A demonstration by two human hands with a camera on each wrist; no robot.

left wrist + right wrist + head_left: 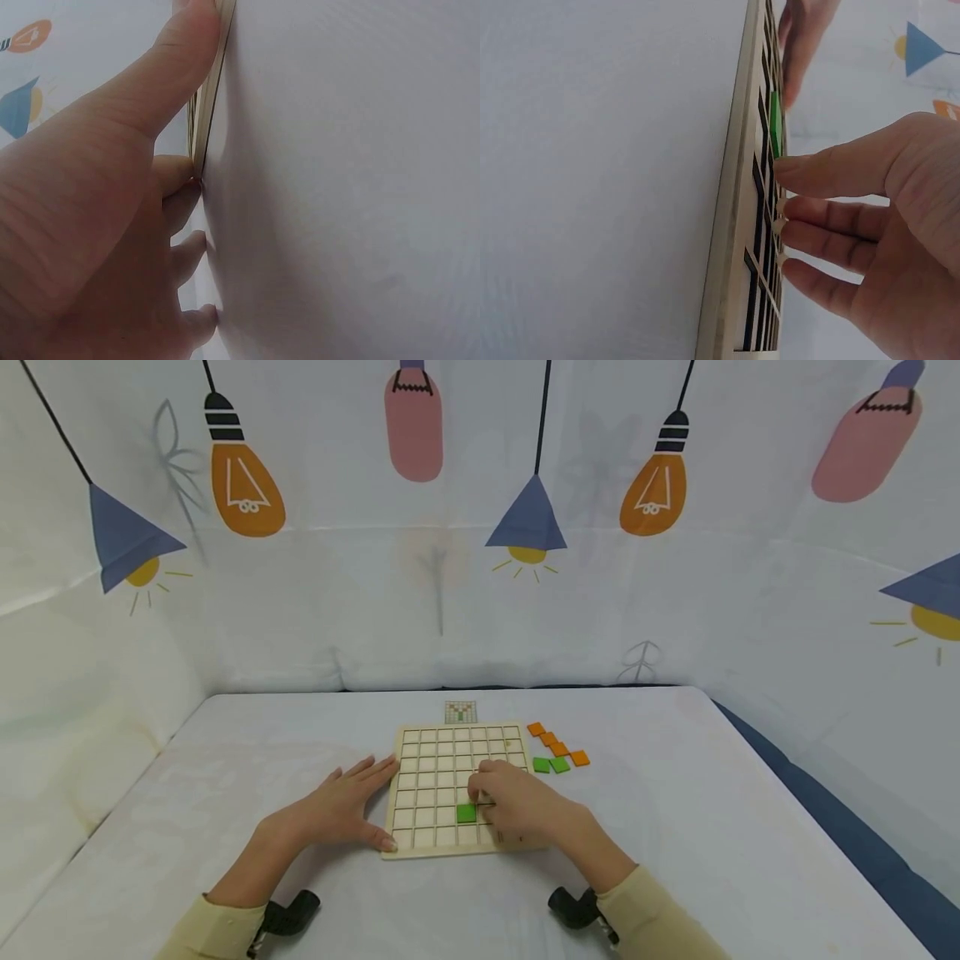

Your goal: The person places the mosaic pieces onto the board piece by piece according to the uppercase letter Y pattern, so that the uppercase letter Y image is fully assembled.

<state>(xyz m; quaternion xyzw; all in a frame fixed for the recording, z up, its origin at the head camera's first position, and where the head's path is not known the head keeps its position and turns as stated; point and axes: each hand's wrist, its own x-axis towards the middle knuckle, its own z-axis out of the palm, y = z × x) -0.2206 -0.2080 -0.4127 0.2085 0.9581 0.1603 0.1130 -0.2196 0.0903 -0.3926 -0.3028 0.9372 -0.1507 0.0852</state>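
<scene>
A pale wooden grid board (424, 777) lies on the table, with a green square tile (467, 813) in a cell near its front. My left hand (341, 806) rests at the board's left side, fingers spread, its thumb on the front left corner and its fingertips along the edge. Over the front right part of the board is my right hand (517, 797), fingers pointing down at the cells. In the right wrist view, its thumb (832, 171) is at the board close by the green tile. I cannot tell whether a tile is between its fingertips.
Several orange tiles (559, 748) lie in a slanting row right of the board, with two green tiles (551, 765) just in front of them. A small card with a grid pattern (461, 712) sits behind the board. A lamp-patterned curtain (337, 568) hangs behind the white table (187, 777).
</scene>
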